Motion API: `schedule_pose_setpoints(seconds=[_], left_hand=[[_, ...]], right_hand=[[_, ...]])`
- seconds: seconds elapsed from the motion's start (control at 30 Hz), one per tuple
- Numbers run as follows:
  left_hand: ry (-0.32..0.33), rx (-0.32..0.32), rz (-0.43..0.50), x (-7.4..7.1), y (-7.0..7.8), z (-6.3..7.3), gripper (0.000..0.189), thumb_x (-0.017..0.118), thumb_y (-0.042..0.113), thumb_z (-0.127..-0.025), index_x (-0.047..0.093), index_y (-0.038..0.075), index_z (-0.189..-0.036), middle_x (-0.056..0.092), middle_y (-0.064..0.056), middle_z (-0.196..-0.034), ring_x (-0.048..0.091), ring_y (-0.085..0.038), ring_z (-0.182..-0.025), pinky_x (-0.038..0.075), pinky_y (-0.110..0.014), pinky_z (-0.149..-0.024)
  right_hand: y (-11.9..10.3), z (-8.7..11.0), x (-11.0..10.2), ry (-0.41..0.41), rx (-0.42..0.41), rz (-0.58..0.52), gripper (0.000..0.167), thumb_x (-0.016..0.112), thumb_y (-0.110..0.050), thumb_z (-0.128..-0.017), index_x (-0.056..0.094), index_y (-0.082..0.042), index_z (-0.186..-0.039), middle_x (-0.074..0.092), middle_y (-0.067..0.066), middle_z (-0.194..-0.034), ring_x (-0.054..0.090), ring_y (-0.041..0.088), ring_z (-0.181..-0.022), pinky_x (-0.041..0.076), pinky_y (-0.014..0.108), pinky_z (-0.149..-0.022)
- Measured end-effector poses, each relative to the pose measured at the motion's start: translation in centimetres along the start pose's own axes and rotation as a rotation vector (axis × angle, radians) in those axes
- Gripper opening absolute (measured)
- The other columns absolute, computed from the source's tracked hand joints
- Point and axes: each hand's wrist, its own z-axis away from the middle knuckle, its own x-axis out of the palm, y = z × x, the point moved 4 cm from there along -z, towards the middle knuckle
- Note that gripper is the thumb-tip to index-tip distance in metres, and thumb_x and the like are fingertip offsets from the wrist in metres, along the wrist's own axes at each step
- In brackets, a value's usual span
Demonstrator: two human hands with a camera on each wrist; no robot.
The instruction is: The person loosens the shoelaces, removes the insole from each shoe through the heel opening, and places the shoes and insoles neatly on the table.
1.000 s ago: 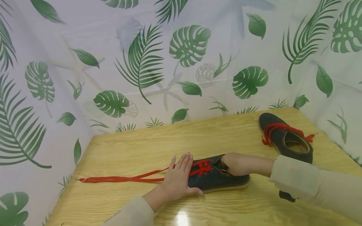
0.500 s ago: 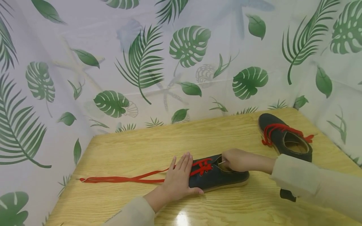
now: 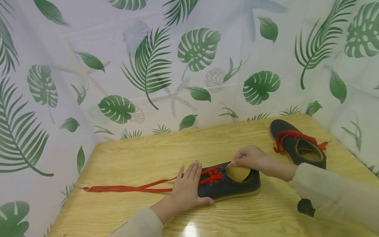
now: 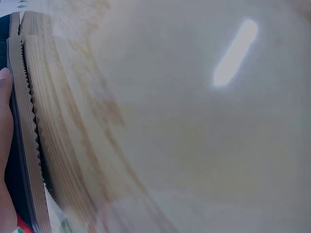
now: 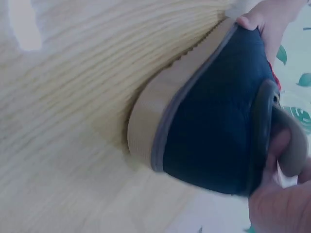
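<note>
A navy lace-up shoe [image 3: 231,191] with red laces [image 3: 213,175] lies on the wooden table, toe to the left. My left hand [image 3: 186,189] rests on its toe with fingers spread and the thumb along the near side. With thumb and fingertips my right hand [image 3: 250,159] pinches the edge of a tan insole [image 3: 238,172], lifted up into the shoe's opening. In the right wrist view the rounded end of the insole [image 5: 294,150] stands out above the collar. The left wrist view shows only the shoe's ribbed sole edge [image 4: 29,121] beside the hand.
A second navy shoe [image 3: 288,140] with red laces stands at the back right, partly behind the right sleeve. A long red lace [image 3: 127,188] stretches left from the toe. A small dark object [image 3: 306,206] shows under the right forearm. Leaf-print cloth [image 3: 165,65] surrounds the table.
My right hand has come up out of the shoe's opening, bringing the insole edge up with it; the tan surface now fills the opening. The left hand has stayed on the toe.
</note>
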Motion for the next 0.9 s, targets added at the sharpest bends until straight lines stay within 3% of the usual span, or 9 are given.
schedule_pose_setpoints(seconds=[0.13,0.2,0.5,0.67,0.9], left_hand=[[0.007,0.01,-0.013,-0.1,-0.1,-0.1,0.116,0.039,0.086,-0.073,0.015,0.004,-0.151,0.018,-0.013,-0.157,0.021,-0.026,-0.144,0.018,-0.05,-0.115],[0.008,0.014,-0.016,-0.1,-0.2,-0.1,0.116,0.039,0.086,-0.073,0.015,0.004,-0.151,0.018,-0.013,-0.157,0.021,-0.026,-0.143,0.018,-0.05,-0.115],[0.01,0.01,-0.015,-0.1,-0.2,-0.4,0.115,0.041,0.085,-0.073,0.014,0.004,-0.151,0.018,-0.012,-0.157,0.021,-0.026,-0.144,0.017,-0.049,-0.116],[-0.021,0.002,0.006,0.1,0.0,-0.2,0.115,0.038,0.085,-0.074,0.012,0.005,-0.152,0.016,-0.012,-0.158,0.019,-0.025,-0.144,0.016,-0.05,-0.116],[-0.002,-0.009,0.016,0.0,-0.1,0.0,0.114,0.041,0.084,-0.074,0.014,0.005,-0.152,0.018,-0.011,-0.157,0.021,-0.025,-0.144,0.017,-0.049,-0.116]], right_hand=[[0.2,0.2,-0.7,-0.133,0.02,-0.093,0.023,0.07,-0.017,-0.084,0.067,0.003,-0.096,0.063,-0.001,-0.075,0.056,0.01,-0.063,0.05,0.024,-0.059],[0.3,0.2,-1.0,-0.154,0.033,-0.103,0.02,0.071,-0.015,-0.084,0.067,0.003,-0.091,0.063,-0.001,-0.072,0.059,0.009,-0.06,0.053,0.025,-0.058],[0.2,0.5,-1.8,-0.075,0.094,-0.074,0.011,0.073,-0.01,-0.081,0.068,0.0,-0.082,0.065,0.001,-0.07,0.063,0.011,-0.058,0.057,0.028,-0.059],[0.3,0.9,-2.0,-0.082,0.106,-0.091,0.009,0.073,-0.008,-0.081,0.068,0.0,-0.08,0.066,0.001,-0.07,0.064,0.012,-0.058,0.056,0.026,-0.058],[0.5,1.0,-2.8,-0.09,0.101,-0.083,0.012,0.074,-0.011,-0.08,0.068,-0.001,-0.084,0.066,0.0,-0.071,0.064,0.012,-0.061,0.057,0.027,-0.06]])
